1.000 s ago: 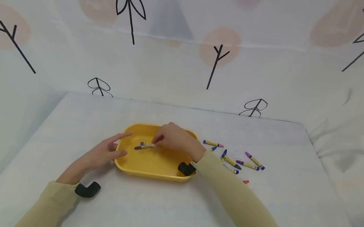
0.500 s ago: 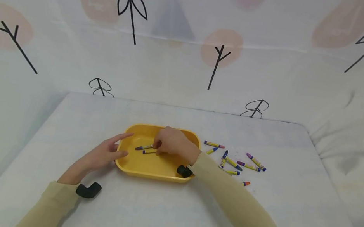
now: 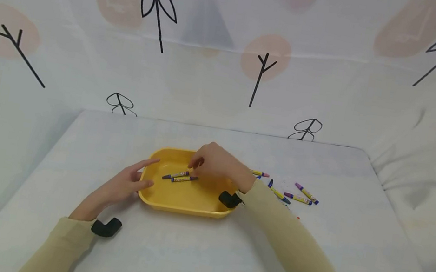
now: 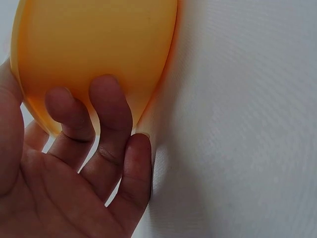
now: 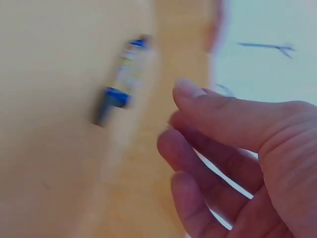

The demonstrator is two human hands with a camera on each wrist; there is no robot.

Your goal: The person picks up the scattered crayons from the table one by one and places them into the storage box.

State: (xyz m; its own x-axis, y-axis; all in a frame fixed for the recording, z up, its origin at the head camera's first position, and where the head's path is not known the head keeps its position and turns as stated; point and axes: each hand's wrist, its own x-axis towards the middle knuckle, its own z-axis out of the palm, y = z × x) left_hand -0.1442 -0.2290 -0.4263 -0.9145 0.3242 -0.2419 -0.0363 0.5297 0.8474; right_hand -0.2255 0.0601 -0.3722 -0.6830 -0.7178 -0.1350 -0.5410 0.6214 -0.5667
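Note:
A shallow yellow tray sits on the white table. Two wax crayons in yellow wrappers lie side by side inside it: a blue-tipped crayon and a second, dark-tipped crayon. My left hand grips the tray's left end, thumb and forefinger reaching over the rim, other fingers bent against the outer wall. Over the tray's far right part hovers my right hand, its fingers loosely bent with a gap to the thumb and nothing between. Blurred crayons show beyond its fingertips.
To the tray's right lie several loose crayons, among them a purple-tipped crayon and a pink-tipped crayon. The right sleeve covers part of this group. A patterned cloth hangs behind the table's far edge.
My right hand has let go of a crayon, which now lies beside the other in the tray. It has lifted and moved right and back. The left hand keeps its place.

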